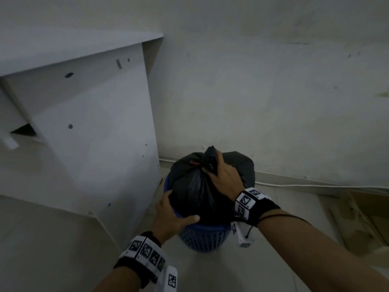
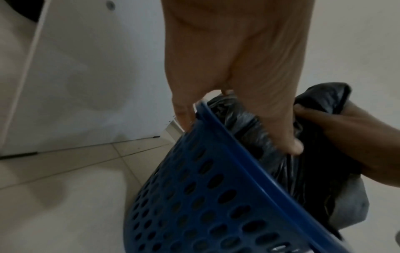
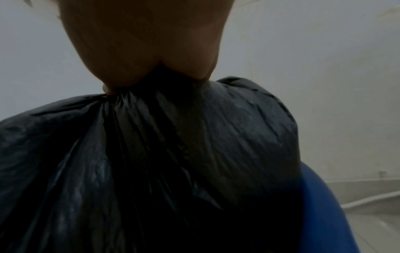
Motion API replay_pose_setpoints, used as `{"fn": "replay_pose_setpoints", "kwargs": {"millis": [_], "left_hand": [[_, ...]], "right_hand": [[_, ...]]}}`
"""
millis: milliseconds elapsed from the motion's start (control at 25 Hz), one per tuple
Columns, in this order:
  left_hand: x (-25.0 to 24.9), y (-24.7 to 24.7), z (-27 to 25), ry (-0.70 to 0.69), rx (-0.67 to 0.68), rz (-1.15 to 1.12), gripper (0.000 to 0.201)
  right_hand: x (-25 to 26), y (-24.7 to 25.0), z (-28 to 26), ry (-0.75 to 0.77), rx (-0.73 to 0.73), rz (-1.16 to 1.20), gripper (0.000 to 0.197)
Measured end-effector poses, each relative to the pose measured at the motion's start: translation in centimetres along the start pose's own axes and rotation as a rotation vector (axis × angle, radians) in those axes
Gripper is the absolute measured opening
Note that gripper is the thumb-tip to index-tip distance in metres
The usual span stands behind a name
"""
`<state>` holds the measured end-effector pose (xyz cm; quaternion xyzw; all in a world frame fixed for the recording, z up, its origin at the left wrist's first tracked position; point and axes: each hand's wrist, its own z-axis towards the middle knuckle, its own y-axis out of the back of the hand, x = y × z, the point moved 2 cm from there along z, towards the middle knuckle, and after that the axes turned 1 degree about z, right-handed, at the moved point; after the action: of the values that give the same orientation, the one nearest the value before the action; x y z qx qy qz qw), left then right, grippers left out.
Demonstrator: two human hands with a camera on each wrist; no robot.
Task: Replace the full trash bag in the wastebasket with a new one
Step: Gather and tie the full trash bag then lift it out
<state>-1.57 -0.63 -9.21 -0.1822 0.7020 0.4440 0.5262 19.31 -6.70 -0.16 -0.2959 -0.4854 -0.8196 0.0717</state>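
A full black trash bag (image 1: pixel 195 186) bulges out of the blue perforated wastebasket (image 1: pixel 203 236), which stands on the tiled floor by the wall. My right hand (image 1: pixel 223 175) grips the gathered neck of the bag (image 3: pixel 151 102) from above, fist closed round the twisted plastic. My left hand (image 1: pixel 170 216) holds the near left rim of the wastebasket (image 2: pixel 216 123), fingers curled over its outer edge and thumb (image 2: pixel 288 137) lying inside against the bag (image 2: pixel 270 133). The bag's lower part is hidden inside the basket.
A white cabinet (image 1: pixel 88 123) stands close on the left of the wastebasket. The pale wall (image 1: pixel 273 91) is right behind it, with a white cable (image 1: pixel 294 185) running along the skirting. Boards or cardboard (image 1: pixel 362 220) lean at the lower right. Tiled floor (image 2: pixel 65 188) lies in front.
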Motion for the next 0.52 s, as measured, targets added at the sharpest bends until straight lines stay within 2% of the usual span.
{"fn": "replay_pose_setpoints", "kwargs": {"millis": [120,280,520], "left_hand": [[0.6,-0.2,0.0,0.03,0.044,-0.261,0.108],[1.1,0.4,0.9,-0.034,0.007,-0.342,0.101],[0.6,0.0,2.2,-0.049,-0.027,-0.529,0.086]], "right_hand": [[0.7,-0.4,0.1,-0.026,-0.049,0.182,0.065],[1.2,0.1,1.9,-0.113,-0.071,0.293,0.055],[3.8,1.6,8.0,0.023,-0.119,0.324,0.049]]}}
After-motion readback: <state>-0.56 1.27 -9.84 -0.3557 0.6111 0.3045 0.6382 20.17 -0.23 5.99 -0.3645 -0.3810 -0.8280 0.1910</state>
